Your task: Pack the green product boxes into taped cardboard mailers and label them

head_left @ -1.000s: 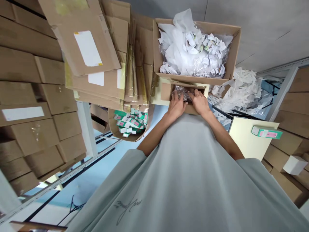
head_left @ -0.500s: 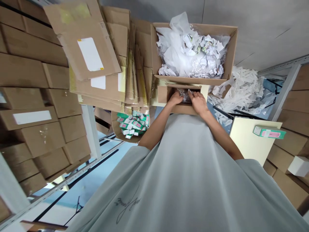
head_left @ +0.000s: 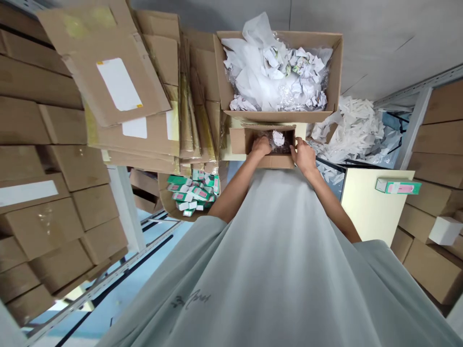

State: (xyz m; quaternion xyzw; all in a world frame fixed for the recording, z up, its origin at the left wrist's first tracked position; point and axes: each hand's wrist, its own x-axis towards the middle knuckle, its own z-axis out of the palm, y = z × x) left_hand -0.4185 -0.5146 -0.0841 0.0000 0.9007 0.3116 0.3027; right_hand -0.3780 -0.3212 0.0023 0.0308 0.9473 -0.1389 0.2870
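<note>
A small open cardboard box [head_left: 277, 162] stands in front of me, its flaps folded out. Clear plastic wrap [head_left: 284, 149] lies inside it, with a crumpled white paper ball [head_left: 278, 138] on top. My left hand [head_left: 262, 145] reaches into the left side of the box, fingers curled closed on the wrap; their tips are partly hidden. At the box's right edge is my right hand [head_left: 304, 154], thumb on the inner side and fingers on the outer side of the wall, gripping it.
Behind it, a larger carton [head_left: 282, 116] holds crumpled paper and plastic. Flattened cardboard [head_left: 152, 91] is stacked at left, above a bin of small green-and-white boxes [head_left: 193, 193]. Paper strips [head_left: 356, 127] heap at right, near a single green box [head_left: 398, 186]. Shelved cartons [head_left: 47, 221] flank me.
My right hand has moved out of the box's middle to its right edge. A crumpled paper ball now shows inside. My left hand stays in the box. The view has shifted slightly.
</note>
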